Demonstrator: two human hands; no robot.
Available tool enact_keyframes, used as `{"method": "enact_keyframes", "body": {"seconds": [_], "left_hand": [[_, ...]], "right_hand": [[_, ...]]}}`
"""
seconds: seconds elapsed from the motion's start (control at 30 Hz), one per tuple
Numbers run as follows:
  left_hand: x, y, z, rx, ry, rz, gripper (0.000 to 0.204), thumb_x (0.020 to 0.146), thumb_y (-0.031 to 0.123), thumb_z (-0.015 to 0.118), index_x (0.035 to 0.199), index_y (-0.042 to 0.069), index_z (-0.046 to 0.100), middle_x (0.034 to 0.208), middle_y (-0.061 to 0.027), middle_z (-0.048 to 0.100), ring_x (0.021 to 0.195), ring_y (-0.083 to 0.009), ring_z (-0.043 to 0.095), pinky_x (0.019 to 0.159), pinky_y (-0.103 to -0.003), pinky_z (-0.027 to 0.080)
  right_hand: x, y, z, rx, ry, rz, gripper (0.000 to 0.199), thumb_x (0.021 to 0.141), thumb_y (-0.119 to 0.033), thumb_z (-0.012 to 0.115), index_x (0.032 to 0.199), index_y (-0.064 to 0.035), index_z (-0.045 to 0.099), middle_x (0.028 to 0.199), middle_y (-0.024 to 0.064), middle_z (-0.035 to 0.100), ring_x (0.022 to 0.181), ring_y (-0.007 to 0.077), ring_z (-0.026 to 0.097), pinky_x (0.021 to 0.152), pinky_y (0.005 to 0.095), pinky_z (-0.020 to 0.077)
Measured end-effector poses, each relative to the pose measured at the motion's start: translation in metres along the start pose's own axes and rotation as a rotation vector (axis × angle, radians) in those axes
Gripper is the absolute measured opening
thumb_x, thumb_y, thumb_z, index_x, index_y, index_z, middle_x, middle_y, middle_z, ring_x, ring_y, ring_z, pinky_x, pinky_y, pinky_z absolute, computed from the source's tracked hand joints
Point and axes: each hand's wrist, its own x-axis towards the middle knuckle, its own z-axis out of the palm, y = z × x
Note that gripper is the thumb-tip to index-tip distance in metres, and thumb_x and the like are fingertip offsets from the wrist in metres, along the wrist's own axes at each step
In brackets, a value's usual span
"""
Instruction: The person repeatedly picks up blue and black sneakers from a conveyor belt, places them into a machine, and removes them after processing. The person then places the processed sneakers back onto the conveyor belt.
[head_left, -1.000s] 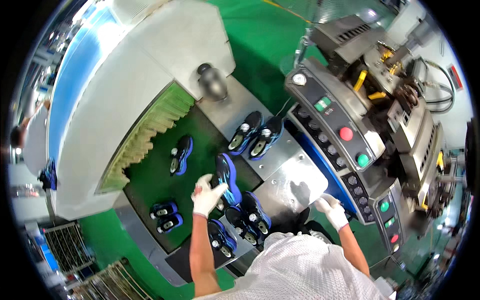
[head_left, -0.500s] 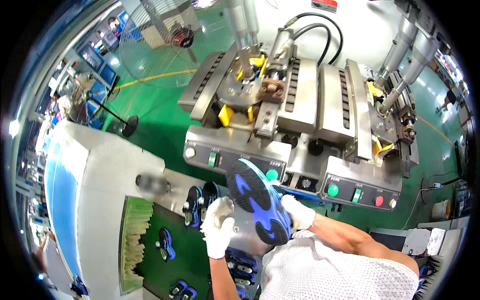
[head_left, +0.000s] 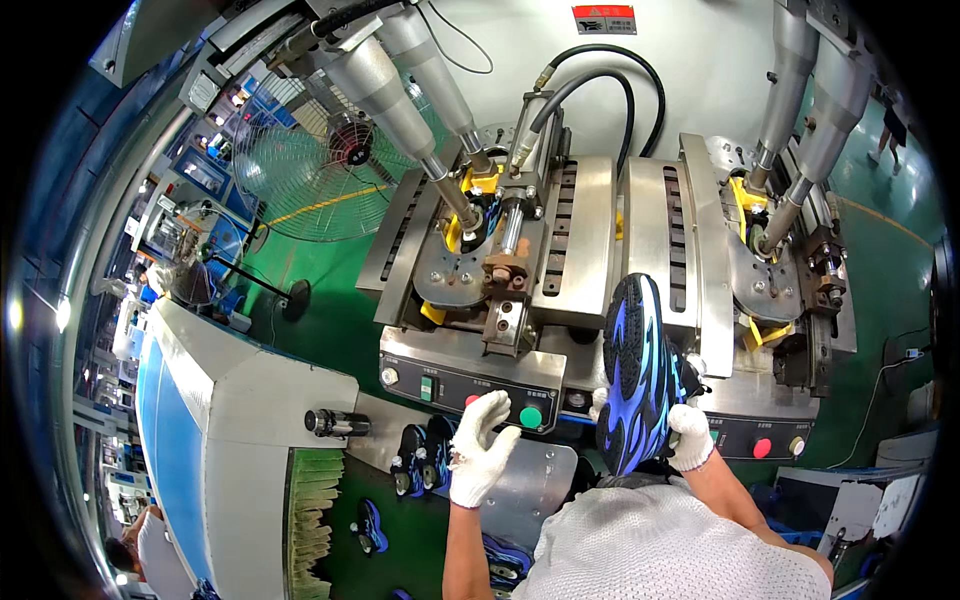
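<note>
A blue-and-black sports shoe point(head_left: 632, 375) stands nearly upright in front of the machine, its patterned sole turned partly toward me. My right hand point(head_left: 688, 438), in a white glove, is closed on its right side; a bit of white glove also shows at the shoe's left edge. My left hand point(head_left: 482, 450), gloved too, is raised with thumb and fingers apart and holds nothing. It is just left of and below a green push button point(head_left: 531, 417) on the left control panel point(head_left: 450, 388). Behind the panels is a metal two-station press point(head_left: 585, 240).
Several blue-and-black shoes point(head_left: 437, 455) stand low on the left, near a black cylinder point(head_left: 336, 423). A white conveyor housing point(head_left: 270, 420) with a fringed curtain point(head_left: 312, 520) is farther left. A large wire-guarded fan point(head_left: 330, 160) stands behind on the green floor.
The shoe in my right hand has moved right and now stands more upright. My left hand has shifted slightly right, toward the panel's buttons. The whole view has also shifted.
</note>
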Motion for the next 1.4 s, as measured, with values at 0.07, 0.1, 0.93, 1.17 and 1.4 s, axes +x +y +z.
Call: {"method": "enact_keyframes", "body": {"seconds": [0.07,0.1,0.93,1.17,1.4], "left_hand": [[0.004,0.003,-0.004,0.038,0.02,-0.018,0.057,0.085,-0.007,0.073,0.138,-0.002,0.054,0.135,-0.0163,0.063,0.123,-0.0266,0.064,0.107,-0.038,0.051],[0.006,0.005,-0.006,0.055,0.027,-0.026,0.056,0.085,-0.007,0.073,0.137,-0.002,0.055,0.135,-0.0161,0.063,0.123,-0.0263,0.065,0.107,-0.037,0.052],[0.36,-0.09,0.004,0.976,0.039,0.217,0.089,0.088,0.034,0.075,0.158,0.002,0.03,0.157,-0.0285,0.041,0.142,-0.0453,0.042,0.116,-0.048,0.037],[0.443,-0.122,0.025,1.077,0.158,0.199,0.057,0.084,0.037,0.077,0.122,0.004,0.05,0.12,-0.0231,0.066,0.114,-0.0422,0.063,0.093,-0.056,0.049],[0.41,-0.022,-0.02,0.872,0.234,0.22,0.053,0.088,0.043,0.074,0.123,0.007,0.058,0.122,-0.0191,0.067,0.114,-0.0383,0.065,0.097,-0.048,0.049]], "right_hand": [[0.001,0.01,-0.007,0.046,-0.047,-0.016,0.088,0.08,-0.026,0.083,0.151,0.0035,0.04,0.143,0.0282,0.053,0.132,0.0427,0.055,0.108,0.0553,0.0517],[0.001,0.012,-0.007,0.035,-0.045,-0.022,0.088,0.081,-0.026,0.083,0.151,0.0038,0.04,0.143,0.0286,0.053,0.132,0.043,0.055,0.108,0.0555,0.0517],[-0.005,0.005,-0.005,-0.164,0.344,-0.051,0.09,0.077,-0.025,0.087,0.15,0.0033,0.042,0.137,0.0249,0.061,0.124,0.0369,0.064,0.105,0.05,0.0547],[-0.012,-0.003,-0.008,-0.201,0.48,-0.151,0.09,0.075,-0.015,0.086,0.15,0.006,0.039,0.135,0.0307,0.06,0.125,0.0415,0.062,0.106,0.0544,0.0533],[-0.015,0.001,-0.033,-0.457,0.816,0.017,0.048,0.085,-0.011,0.075,0.126,0.0024,0.053,0.09,0.0076,0.064,0.072,0.014,0.063,0.057,0.0245,0.0486]]}}
